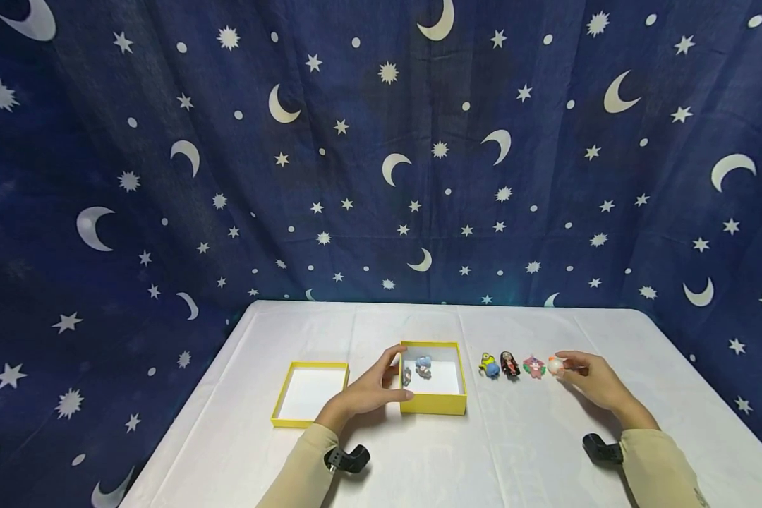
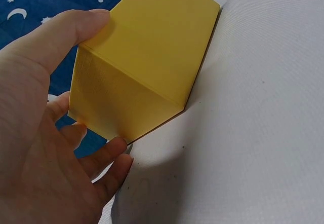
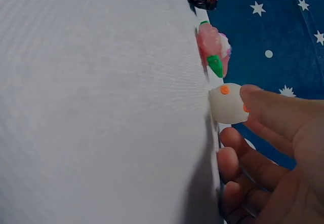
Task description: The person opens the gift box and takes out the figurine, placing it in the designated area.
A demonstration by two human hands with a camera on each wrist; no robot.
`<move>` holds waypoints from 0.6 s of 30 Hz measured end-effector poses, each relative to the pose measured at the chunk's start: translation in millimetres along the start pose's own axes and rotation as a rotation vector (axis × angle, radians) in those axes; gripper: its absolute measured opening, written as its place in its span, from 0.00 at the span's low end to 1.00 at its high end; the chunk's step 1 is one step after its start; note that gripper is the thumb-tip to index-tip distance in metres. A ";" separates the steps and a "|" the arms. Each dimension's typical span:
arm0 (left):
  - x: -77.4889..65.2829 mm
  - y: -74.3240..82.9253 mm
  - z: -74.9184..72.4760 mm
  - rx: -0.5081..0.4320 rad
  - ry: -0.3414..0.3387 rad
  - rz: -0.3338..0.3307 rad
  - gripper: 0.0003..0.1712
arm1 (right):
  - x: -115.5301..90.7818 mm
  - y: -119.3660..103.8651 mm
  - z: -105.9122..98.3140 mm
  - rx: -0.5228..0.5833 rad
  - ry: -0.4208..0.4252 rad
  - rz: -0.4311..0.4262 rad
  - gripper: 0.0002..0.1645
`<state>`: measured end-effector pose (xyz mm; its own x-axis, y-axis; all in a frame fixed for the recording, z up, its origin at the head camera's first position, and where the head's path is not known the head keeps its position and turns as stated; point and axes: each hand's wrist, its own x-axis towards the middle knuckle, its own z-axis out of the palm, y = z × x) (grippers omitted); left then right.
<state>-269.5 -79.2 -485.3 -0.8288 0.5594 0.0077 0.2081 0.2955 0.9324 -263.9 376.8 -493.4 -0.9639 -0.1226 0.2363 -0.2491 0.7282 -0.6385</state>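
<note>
My left hand [image 1: 370,386] holds a yellow open box [image 1: 434,404] by its left side, thumb on the front rim and fingers toward the back corner. The left wrist view shows the thumb over the top edge of the box [image 2: 147,36] and fingertips along its side. Inside lie several small blue-grey figures [image 1: 423,366]. At the right end of a row of toys, my right hand [image 1: 592,381] pinches a small round white figure [image 3: 228,104] with orange spots. The figure is close to the white tablecloth, partly covered by the thumb.
Left of the box lies a yellow-rimmed lid [image 1: 310,425], its white inside up. Between box and right hand, a yellow-and-blue minion figure [image 1: 490,365], a dark-haired figure [image 1: 510,365] and a pink-and-green figure [image 1: 534,367] lie in a row. A star-patterned curtain [image 1: 355,176] hangs behind the table.
</note>
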 end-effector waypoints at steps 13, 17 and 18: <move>0.1 0.8 -0.5 0.005 0.000 -0.014 0.51 | 7.7 -15.0 -5.7 -0.039 -0.007 0.042 0.24; 0.2 0.4 0.0 -0.004 0.003 -0.021 0.51 | 12.0 -26.9 -5.8 -0.049 0.002 0.000 0.24; 0.1 0.3 0.0 -0.005 0.003 -0.026 0.52 | 12.7 -30.3 -5.7 -0.048 0.004 -0.009 0.24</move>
<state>-269.5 -79.0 -485.0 -0.8352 0.5497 -0.0153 0.1842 0.3059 0.9341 -268.1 357.0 -466.9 -0.9613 -0.1268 0.2446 -0.2528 0.7587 -0.6004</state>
